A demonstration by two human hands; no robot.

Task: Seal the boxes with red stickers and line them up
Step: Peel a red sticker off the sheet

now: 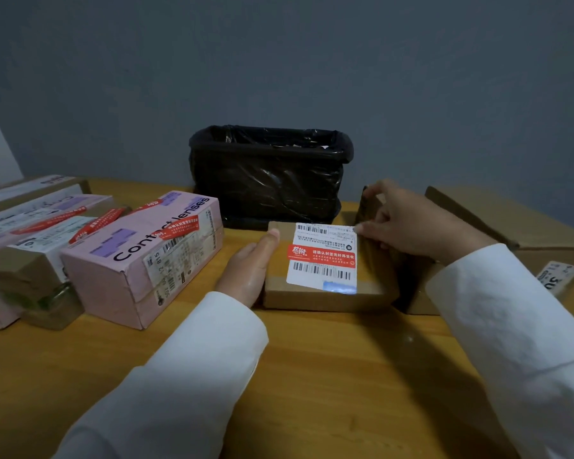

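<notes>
A small brown box [312, 297] lies on the wooden table [328, 385] in front of me. On its top is a white barcode label with a red sticker [322, 253] across it. My left hand [249, 270] grips the box's left side, thumb on the top edge. My right hand [408, 223] curls over the box's far right edge, its thumb tip on the label's corner. To the left stands a pink box [130, 260] marked "Contact lenses" with red stickers on top, at the end of a row of stickered boxes [30, 226].
A bin lined with a black bag [269, 173] stands against the wall behind the small box. A large brown box [497, 213] lies at the right, and another brown box [418, 299] sits partly under my right wrist. Bare table spreads toward me.
</notes>
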